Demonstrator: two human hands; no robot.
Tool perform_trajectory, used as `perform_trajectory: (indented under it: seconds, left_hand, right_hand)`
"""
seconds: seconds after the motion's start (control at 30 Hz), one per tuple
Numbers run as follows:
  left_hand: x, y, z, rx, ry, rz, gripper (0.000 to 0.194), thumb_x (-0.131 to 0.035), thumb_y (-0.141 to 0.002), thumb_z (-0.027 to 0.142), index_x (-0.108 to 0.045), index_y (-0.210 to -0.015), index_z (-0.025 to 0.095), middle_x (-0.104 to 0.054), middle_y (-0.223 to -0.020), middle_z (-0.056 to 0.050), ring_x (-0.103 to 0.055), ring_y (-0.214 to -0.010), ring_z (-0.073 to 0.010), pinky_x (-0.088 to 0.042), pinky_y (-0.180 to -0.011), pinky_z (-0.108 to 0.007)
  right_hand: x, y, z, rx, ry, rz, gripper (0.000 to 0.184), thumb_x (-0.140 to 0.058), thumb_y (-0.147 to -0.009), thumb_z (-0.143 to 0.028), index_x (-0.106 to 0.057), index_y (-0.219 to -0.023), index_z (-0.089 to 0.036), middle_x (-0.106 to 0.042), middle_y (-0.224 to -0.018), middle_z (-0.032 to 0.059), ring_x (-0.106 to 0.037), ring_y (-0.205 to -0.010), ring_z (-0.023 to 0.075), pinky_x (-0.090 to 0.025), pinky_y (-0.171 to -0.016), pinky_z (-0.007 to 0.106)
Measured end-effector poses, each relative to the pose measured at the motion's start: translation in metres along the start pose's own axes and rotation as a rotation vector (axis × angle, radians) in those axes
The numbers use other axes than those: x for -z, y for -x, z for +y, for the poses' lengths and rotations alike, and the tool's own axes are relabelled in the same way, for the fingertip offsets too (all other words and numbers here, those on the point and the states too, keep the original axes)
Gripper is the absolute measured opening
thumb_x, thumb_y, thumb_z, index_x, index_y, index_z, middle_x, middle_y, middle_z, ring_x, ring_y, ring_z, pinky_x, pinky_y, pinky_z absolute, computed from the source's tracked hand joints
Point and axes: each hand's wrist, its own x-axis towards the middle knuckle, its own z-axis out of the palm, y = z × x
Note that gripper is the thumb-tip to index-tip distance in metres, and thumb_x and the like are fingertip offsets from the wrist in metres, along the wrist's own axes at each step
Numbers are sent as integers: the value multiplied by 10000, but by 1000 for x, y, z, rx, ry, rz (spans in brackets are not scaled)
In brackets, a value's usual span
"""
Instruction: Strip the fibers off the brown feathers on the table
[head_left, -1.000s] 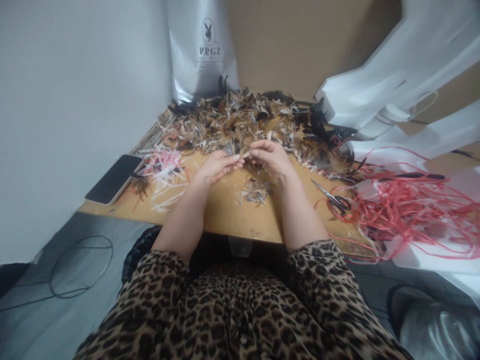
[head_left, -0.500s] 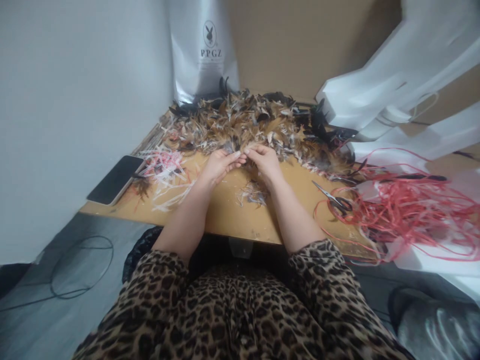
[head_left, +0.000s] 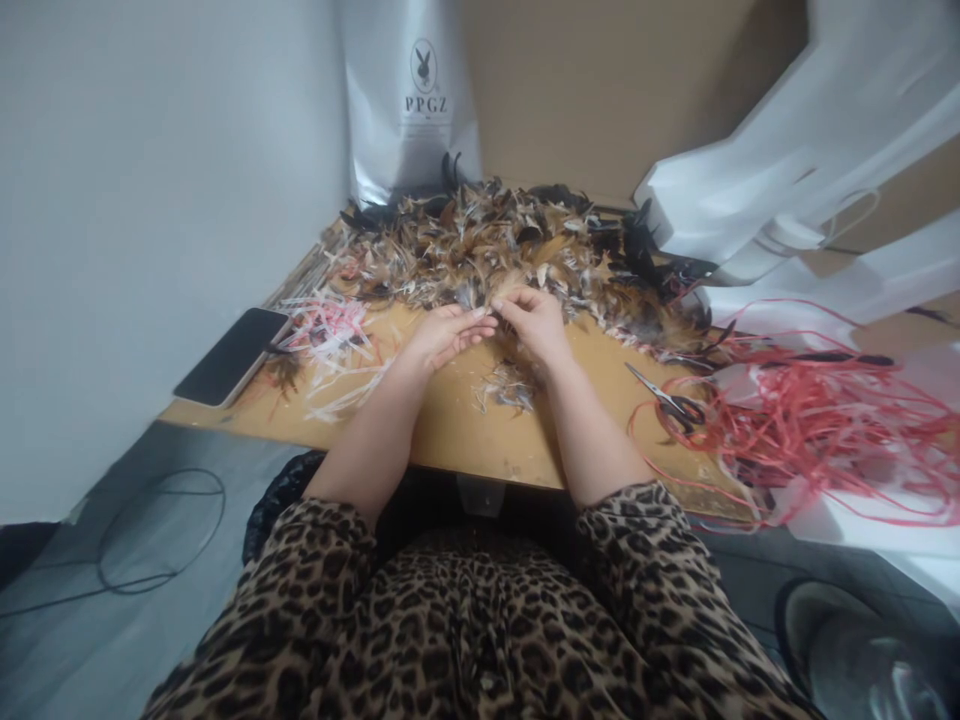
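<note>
Over the table point(head_left: 465, 435), the left hand point(head_left: 442, 336) and right hand point(head_left: 537, 325) pinched a small pale piece point(head_left: 490, 311) near the feather pile point(head_left: 480, 235).

Small tan feather point(head_left: 507, 284) is held, lower end hidden. Just beyond, feather heap point(head_left: 465, 240) is loosely tangled, mixed brown and black.

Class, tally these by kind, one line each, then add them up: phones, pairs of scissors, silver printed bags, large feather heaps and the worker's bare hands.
Phone: 1
Scissors: 1
Silver bag: 1
Large feather heap: 1
Hands: 2 (left hand, right hand)
Total: 6
</note>
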Motion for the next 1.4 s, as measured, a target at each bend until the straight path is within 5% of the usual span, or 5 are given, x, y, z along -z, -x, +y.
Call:
perform_trajectory:
  seconds: [0.47, 1.03, 1.4]
  left_hand:
    - [-4, -2, -5, -64, -103, 0, 134, -681, -776, 163, -625, -700, 69, -690, -661, -60, -611, -540, -49, -457, -538, -142]
    - [0, -9, -9, -152, -123, 50, 164, -698, -763, 224, -628, -715, 84, -687, -664, -50, -605, -539, -54, -455, -551, -161]
    - [-3, -3, -7, -84, -142, -9, 163, -710, -750, 226, -665, -717, 73, -694, -682, -62, -598, -548, -47, -474, -620, -178]
  right_hand:
    - [-3, 0, 4, 48, 10, -24, 106, -666, -665, -254, -622, -620, -168, -607, -630, -24, -517, -612, 98, -430, -665, 258]
    - [-4, 4, 0, -60, -19, -26, 224, -750, -637, -367, -661, -703, -172, -654, -663, -16, -551, -614, 98, -449, -642, 245]
    - [-11, 0, 16, -194, -276, 1, 311, -798, -543, -399, -597, -634, -180, -559, -581, -60, -494, -548, 69, -430, -583, 216]
